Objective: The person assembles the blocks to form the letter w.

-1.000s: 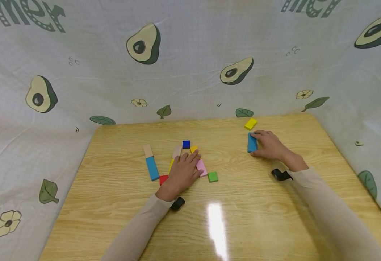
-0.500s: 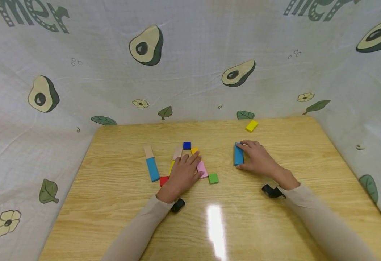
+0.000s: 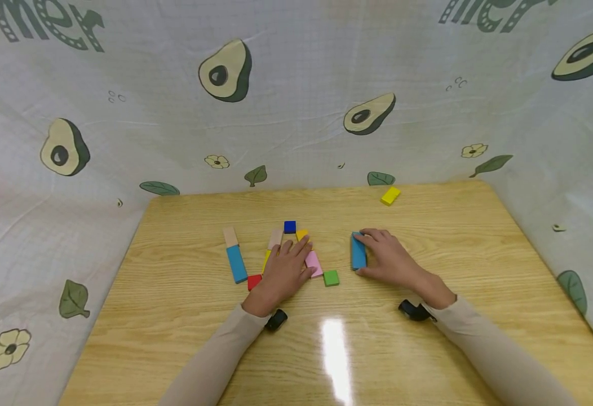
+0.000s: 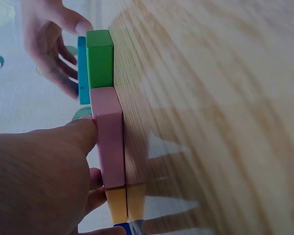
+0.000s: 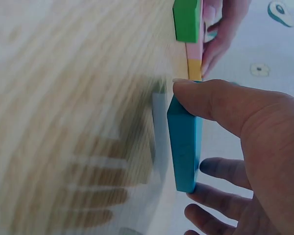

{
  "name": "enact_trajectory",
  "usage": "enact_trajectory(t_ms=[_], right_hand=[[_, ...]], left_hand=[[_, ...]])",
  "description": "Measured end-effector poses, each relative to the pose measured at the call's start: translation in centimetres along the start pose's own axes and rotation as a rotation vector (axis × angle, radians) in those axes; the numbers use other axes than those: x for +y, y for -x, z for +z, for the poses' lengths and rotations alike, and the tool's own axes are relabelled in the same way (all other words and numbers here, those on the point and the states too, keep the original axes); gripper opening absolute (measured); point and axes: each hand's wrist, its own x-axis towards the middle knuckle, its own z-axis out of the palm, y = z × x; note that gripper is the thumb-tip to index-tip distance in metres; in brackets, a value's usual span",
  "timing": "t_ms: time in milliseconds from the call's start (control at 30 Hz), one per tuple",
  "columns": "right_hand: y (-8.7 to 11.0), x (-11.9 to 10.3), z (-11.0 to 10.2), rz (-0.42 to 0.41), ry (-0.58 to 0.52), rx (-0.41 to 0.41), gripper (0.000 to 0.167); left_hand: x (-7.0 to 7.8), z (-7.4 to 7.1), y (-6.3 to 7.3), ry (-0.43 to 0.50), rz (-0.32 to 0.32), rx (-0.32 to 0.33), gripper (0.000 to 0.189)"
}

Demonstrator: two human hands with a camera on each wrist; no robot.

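Note:
In the head view my right hand (image 3: 393,260) holds a light-blue rectangular block (image 3: 358,251) between thumb and fingers, right of the green block (image 3: 331,278). The right wrist view shows the thumb (image 5: 201,100) at one end of this block. My left hand (image 3: 284,272) lies over the middle of a zigzag row of blocks, fingers spread. Its thumb (image 4: 83,132) touches the pink block (image 4: 109,142). An orange block (image 3: 302,234) and dark-blue cube (image 3: 290,226) sit beyond its fingertips. A yellow block (image 3: 266,259) is partly hidden under this hand, below a beige block (image 3: 275,238).
The row's left side has a red block (image 3: 254,282), a longer blue block (image 3: 236,264) and another beige block (image 3: 230,236). A loose yellow block (image 3: 390,195) lies near the back edge of the wooden table (image 3: 175,316). A printed cloth (image 3: 296,146) hangs behind.
My right hand has brought the light-blue block leftward and nearer, from beside the loose yellow block to near the green one. The left hand has stayed on the row.

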Motion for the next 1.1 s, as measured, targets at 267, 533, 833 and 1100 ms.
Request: enact_trajectory(t_ms=[267,533,833,1100], right_hand=[[0.0,-0.6,0.8,-0.011,-0.001,0.004,0.081],[0.1,-1.2,1.3,-0.025,-0.002,0.017,0.082],[0.1,-1.4,1.4,-0.018,-0.004,0.016,0.085],[0.1,-1.7,1.6,-0.025,0.014,0.040,0.082]], left_hand=[[0.0,-0.1,0.1,0.013,-0.002,-0.004,0.062],[0.0,-0.1,0.1,-0.001,0.002,0.006,0.062],[0.0,0.2,0.1,0.014,0.001,0.002,0.062],[0.0,0.1,0.1,0.015,-0.002,0.004,0.062]])
